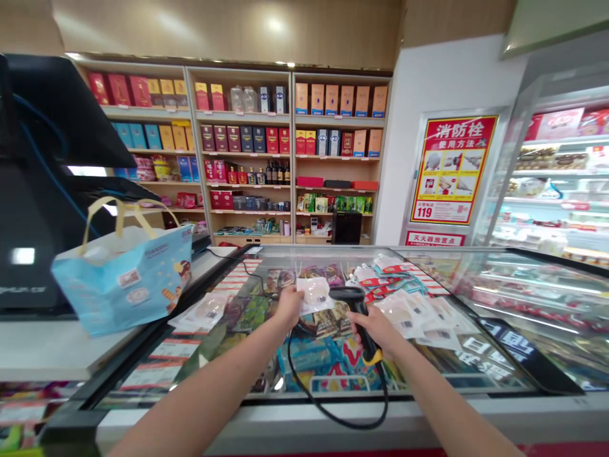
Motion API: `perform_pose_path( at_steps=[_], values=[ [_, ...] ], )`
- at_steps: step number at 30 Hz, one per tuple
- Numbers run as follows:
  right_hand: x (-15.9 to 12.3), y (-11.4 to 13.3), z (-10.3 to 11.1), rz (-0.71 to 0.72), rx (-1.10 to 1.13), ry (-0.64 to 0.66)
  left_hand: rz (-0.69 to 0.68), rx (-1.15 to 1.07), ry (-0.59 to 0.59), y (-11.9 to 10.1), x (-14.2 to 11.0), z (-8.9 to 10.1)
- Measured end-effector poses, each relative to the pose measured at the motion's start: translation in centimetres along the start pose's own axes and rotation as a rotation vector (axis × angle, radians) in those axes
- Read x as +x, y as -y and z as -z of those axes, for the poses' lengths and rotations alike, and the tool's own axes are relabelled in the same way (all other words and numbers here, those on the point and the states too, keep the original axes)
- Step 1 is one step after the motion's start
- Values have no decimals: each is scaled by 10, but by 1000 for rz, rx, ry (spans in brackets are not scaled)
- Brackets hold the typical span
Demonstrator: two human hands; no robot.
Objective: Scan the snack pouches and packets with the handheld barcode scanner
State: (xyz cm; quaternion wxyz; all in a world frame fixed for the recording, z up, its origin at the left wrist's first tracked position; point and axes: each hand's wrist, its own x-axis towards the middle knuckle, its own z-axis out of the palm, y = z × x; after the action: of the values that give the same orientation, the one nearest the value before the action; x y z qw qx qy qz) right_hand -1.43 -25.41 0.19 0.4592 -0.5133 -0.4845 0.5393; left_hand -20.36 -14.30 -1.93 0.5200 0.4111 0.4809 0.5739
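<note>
The left hand is pinching a packet by its left edge, fingers nearly closed, above the middle of the freezer. The right hand is wrapping its fingers around the grip of a scanner, also above the freezer, and the scanner's head is pointing towards the packet, close beside it. A black cable is looping down over the freezer's front edge.

The packet is looking light, thin and rather soft; its clear film is shining, so it is probably a bit slippery and likely to bend. An edge or corner is offering the best hold, leaving the printed face uncovered. The scanner is seeming stiff and heavier, best held around its grip.

The freezer is holding colourful wrapped packs under its glass. On top, similar packets are lying in a right pile and a left pile, with red-and-blue packs resting towards the far side. Left of the freezer, a blue bag is standing upright, handles raised, with something whitish showing inside; what it is, I cannot tell. Beyond the freezer, shelves are carrying boxes and bottles.
</note>
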Motion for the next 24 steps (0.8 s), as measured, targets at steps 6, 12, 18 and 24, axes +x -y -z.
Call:
perform_pose_path(
  at_steps=[6,12,18,24],
  values=[
    [-24,4,47,47,14,-189,157,-72,197,31,-39,-90],
    [-39,-3,82,61,10,-320,74,83,221,56,-61,-147],
    [-41,-13,94,53,64,-327,-286,576,224,55,-76,-151],
    [-44,-10,87,49,50,-326,-329,841,274,50,-89,-145]
  ],
)
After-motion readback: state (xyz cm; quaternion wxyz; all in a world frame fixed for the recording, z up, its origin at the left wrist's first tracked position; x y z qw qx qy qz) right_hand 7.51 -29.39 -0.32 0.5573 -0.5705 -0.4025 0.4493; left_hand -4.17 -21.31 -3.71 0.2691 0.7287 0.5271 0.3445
